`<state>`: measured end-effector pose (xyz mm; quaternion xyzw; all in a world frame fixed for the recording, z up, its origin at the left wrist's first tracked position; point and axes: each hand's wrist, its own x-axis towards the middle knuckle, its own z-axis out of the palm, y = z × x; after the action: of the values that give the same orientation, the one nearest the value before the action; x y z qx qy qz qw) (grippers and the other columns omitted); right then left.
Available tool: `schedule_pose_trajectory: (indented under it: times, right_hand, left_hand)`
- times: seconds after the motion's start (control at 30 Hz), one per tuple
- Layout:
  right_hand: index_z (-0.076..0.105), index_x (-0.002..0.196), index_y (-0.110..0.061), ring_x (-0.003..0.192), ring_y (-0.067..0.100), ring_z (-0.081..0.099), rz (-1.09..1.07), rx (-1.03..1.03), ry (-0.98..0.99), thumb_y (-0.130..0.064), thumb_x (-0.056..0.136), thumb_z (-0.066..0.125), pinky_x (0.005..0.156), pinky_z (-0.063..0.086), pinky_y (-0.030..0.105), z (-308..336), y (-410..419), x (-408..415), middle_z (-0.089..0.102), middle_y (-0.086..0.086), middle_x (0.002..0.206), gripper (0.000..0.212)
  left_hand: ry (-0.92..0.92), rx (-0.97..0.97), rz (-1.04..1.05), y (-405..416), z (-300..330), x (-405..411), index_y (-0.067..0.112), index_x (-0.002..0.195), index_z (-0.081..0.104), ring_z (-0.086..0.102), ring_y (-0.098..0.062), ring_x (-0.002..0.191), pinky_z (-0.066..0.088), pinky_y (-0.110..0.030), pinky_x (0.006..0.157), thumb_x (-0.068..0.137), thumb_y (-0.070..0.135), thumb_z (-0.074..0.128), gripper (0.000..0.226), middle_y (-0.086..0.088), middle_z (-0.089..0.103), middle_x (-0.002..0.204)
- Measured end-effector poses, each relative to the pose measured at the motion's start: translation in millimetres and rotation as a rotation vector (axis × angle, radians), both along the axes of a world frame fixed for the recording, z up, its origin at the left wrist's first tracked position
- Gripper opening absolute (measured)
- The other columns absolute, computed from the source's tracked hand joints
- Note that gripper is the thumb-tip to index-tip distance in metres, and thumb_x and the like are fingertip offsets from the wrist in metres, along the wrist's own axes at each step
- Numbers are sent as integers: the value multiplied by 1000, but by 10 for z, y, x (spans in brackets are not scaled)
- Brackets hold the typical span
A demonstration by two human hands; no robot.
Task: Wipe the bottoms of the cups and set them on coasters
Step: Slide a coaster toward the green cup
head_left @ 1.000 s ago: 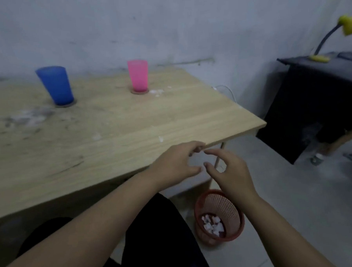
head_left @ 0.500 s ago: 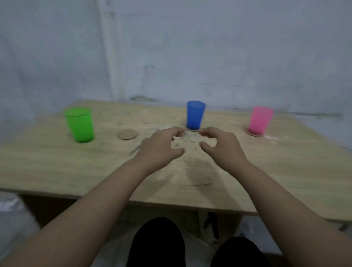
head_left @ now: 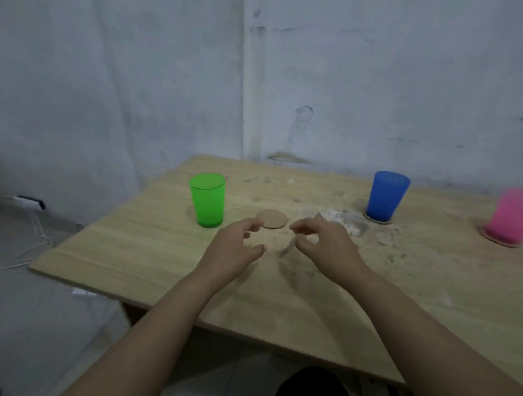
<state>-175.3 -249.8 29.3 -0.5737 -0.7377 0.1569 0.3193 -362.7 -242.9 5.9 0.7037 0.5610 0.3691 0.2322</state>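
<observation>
Item 1, translucent green plastic cup [head_left: 208, 200]: upright and apparently empty, standing directly on the pale wooden desk [head_left: 129, 238], not on a coaster. This is judged the one cup yet to be wiped and seated.

Item 2, bare round cork coaster [head_left: 273, 218]: lies flat just right of the green cup, unoccupied.

Item 3, left hand [head_left: 234, 253] and right hand [head_left: 327, 242]: both are held over the desk just in front of the bare coaster, fingers loosely curled, each grip empty. No wiping cloth is seen.

Item 4, translucent blue plastic cup [head_left: 387, 195]: well to the right of the green cup, set on its own coaster; contents cannot be told.

Item 5, translucent pink plastic cup [head_left: 517, 219]: farthest right of the green cup, likewise on a coaster, blurred.

Step in hand: the green cup is to be approached. The next move calls for it to be lifted, its base wiped, then lowered squarely onto the bare coaster.
</observation>
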Motion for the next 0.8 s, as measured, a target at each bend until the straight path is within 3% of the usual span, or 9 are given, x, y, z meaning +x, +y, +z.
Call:
schedule_pose_trajectory:
  times: [0.1, 0.27, 0.4, 0.53, 0.67, 0.8]
  right_hand:
    - [66, 113, -18, 100, 7, 60, -9, -49, 50, -15, 85, 61, 85, 41, 16, -72, 175, -11, 68, -2, 112, 28]
    - [66, 113, -16, 94, 3, 56, -76, -97, 157, -13, 85, 62, 70, 36, 1, -170, 527, -15, 68, -1, 111, 28]
    - [66, 113, -16, 98, 6, 55, -80, -138, 202, -13, 85, 62, 87, 45, 18, -233, 776, -94, 67, -1, 113, 28]
    - [63, 117, -17, 107, 9, 56, -71, -141, 153, -13, 85, 61, 88, 40, 18, -274, 1041, -189, 65, 0, 120, 32]
    - [49, 132, -20, 125, 20, 47, -32, -193, 32, -27, 78, 70, 97, 40, 29, -381, 1369, -230, 54, 2, 135, 59]
    - [38, 138, -23, 129, 24, 39, -3, -230, -22, -40, 71, 74, 101, 39, 36, -527, 1505, -282, 49, 6, 137, 78]
  left_hand:
    - [-43, -11, -5, 175, -67, 25, 21, 127, 56, 59, -15, 109, 45, -26, 87, 80, 15, 71, 51, 3, 62, 121]
    - [-66, -12, 0, 397, -179, 97, 25, 126, 57, 55, -6, 106, 43, -21, 86, 80, 17, 69, 48, 6, 61, 122]
    - [-76, -15, 31, 530, -229, 138, 27, 125, 56, 54, -6, 109, 45, -25, 91, 81, 20, 67, 46, 9, 59, 124]
    - [-82, -34, 41, 653, -236, 204, 22, 128, 55, 54, -10, 113, 46, -27, 93, 82, 16, 65, 47, 5, 59, 126]
    - [-93, -50, 62, 825, -307, 177, 21, 130, 53, 54, -8, 113, 41, -19, 90, 81, 14, 65, 50, 5, 59, 127]
    - [-92, -41, 72, 940, -360, 127, 20, 130, 53, 55, -10, 111, 44, -23, 94, 81, 13, 65, 51, 2, 61, 124]
